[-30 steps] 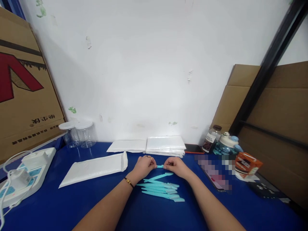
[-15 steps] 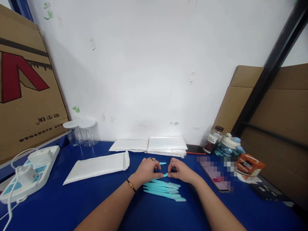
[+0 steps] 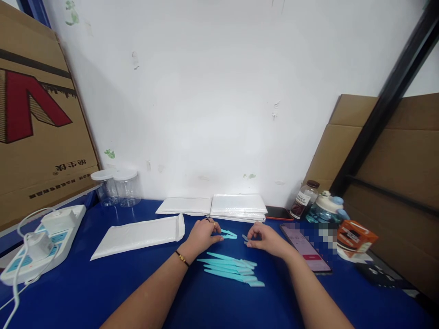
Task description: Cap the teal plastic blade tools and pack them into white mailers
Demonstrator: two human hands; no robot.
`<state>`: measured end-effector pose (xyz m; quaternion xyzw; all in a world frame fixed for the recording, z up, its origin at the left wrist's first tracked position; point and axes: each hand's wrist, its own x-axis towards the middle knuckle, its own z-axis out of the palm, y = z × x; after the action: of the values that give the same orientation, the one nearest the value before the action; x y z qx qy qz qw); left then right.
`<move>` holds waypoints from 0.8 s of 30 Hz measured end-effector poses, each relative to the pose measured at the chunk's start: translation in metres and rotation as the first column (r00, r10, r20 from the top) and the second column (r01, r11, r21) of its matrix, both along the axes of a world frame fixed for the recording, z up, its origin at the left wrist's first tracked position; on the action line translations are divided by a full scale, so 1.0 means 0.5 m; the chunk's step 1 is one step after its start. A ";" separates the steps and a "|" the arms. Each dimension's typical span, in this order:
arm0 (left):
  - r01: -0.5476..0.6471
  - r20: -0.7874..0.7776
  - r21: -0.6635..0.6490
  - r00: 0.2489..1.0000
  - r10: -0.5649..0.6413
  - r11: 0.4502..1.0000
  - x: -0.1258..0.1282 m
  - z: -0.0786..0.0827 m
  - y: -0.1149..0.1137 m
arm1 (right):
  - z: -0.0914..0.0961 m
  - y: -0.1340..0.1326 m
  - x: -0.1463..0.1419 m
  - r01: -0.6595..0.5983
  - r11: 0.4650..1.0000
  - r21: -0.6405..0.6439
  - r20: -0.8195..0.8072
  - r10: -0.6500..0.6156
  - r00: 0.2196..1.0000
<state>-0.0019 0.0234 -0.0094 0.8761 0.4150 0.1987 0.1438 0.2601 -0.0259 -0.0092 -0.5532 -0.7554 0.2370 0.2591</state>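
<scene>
On the blue table [image 3: 103, 292], my left hand [image 3: 203, 235] is closed around the ends of light-blue plastic sticks [image 3: 227, 235] that point to the right. My right hand [image 3: 265, 238] sits a little to the right, pinching a small grey-blue piece [image 3: 244, 238] at its fingertips. The two hands are apart. Just in front of them lies a loose row of several more light-blue sticks [image 3: 230, 269] with pale tips. A white padded envelope [image 3: 139, 236] lies flat to the left of my left hand.
A stack of white envelopes [image 3: 236, 206] lies against the wall. Two clear jars [image 3: 116, 188] stand at the back left, beside a power strip [image 3: 41, 242] and a cardboard box [image 3: 37, 119]. To the right are a phone [image 3: 306, 249], bottles [image 3: 317, 205] and an orange box [image 3: 355, 234].
My hands were together on one blue stick; they have pulled apart, the left keeping the sticks and the right holding a small piece. One stick was taken up from the row.
</scene>
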 end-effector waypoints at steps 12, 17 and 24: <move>0.180 -0.076 -0.196 0.977 -0.198 0.964 0.019 -0.010 -0.023 | 0.000 -0.024 -0.055 -0.189 0.972 -0.136 0.019 0.193 0.981; 0.080 -0.065 -0.133 0.994 -0.089 0.988 -0.010 0.005 0.003 | 0.000 -0.009 -0.008 -0.051 0.997 -0.061 0.021 0.052 0.998; 0.071 0.046 -0.043 0.997 -0.069 0.997 -0.015 0.011 -0.004 | 0.006 -0.010 0.002 0.023 1.000 0.008 0.015 -0.024 1.000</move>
<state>-0.0092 0.0213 -0.0040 0.8822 0.3850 0.2034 0.1795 0.2613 -0.0309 -0.0061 -0.5628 -0.7517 0.2267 0.2585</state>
